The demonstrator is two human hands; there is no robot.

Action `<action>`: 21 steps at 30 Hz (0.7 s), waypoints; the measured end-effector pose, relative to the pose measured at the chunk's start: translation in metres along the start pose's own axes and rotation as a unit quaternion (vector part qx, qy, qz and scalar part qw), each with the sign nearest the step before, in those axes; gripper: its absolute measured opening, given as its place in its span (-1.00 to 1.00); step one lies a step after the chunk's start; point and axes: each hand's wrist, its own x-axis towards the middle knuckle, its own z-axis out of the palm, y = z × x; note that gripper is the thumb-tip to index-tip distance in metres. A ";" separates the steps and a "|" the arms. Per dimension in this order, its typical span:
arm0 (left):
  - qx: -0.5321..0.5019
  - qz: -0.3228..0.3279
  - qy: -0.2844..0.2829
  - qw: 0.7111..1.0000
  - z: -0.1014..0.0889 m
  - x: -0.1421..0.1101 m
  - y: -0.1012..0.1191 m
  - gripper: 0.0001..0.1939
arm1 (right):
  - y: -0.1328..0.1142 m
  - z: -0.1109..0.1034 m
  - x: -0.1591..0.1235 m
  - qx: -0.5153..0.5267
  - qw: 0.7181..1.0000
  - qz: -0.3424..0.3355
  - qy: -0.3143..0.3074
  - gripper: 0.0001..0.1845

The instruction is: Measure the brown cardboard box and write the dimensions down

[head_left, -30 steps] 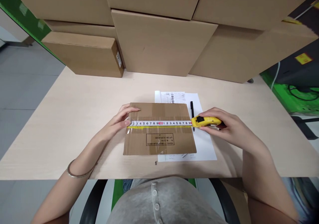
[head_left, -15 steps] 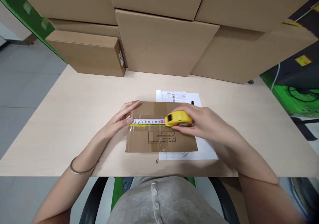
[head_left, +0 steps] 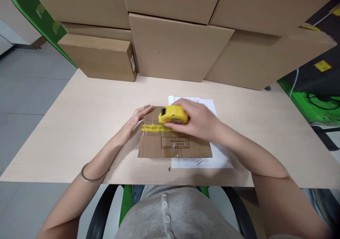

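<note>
A flat brown cardboard parcel (head_left: 183, 147) lies on the pale wooden table (head_left: 79, 125), sealed with a strip of yellow tape and bearing a printed box label. My left hand (head_left: 134, 120) rests on the parcel's left edge, fingers stretched out. My right hand (head_left: 198, 120) grips a yellow tape measure (head_left: 172, 115) above the parcel's upper middle; no blade shows outside the case. A white printed sheet (head_left: 220, 157) lies under the parcel's right side.
Large cardboard boxes (head_left: 175, 44) are stacked along the table's far edge, with a smaller box (head_left: 98, 56) at the left. A green frame and cables (head_left: 318, 101) stand to the right. My chair's black arms show below the table's near edge.
The tape blade, stretched across the parcel a second ago, has run back into the case. My right hand carried the case leftward over the parcel. The pen is now hidden.
</note>
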 end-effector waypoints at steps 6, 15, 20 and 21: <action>0.305 0.042 0.069 0.949 0.015 -0.003 0.067 -0.49 | 0.034 -0.048 -0.053 0.109 0.990 0.093 -0.014 -0.57; 0.532 0.239 -0.120 0.803 0.093 -0.015 0.101 -0.61 | 0.031 -0.049 -0.080 0.164 0.974 0.031 -0.153 -0.68; 0.541 0.239 -0.133 0.795 0.092 -0.018 0.092 -0.72 | 0.019 -0.035 -0.082 0.070 0.986 -0.014 -0.154 -0.61; 0.536 0.240 -0.136 0.798 0.090 -0.018 0.092 -0.74 | 0.017 -0.031 -0.082 0.055 0.989 -0.016 -0.139 -0.57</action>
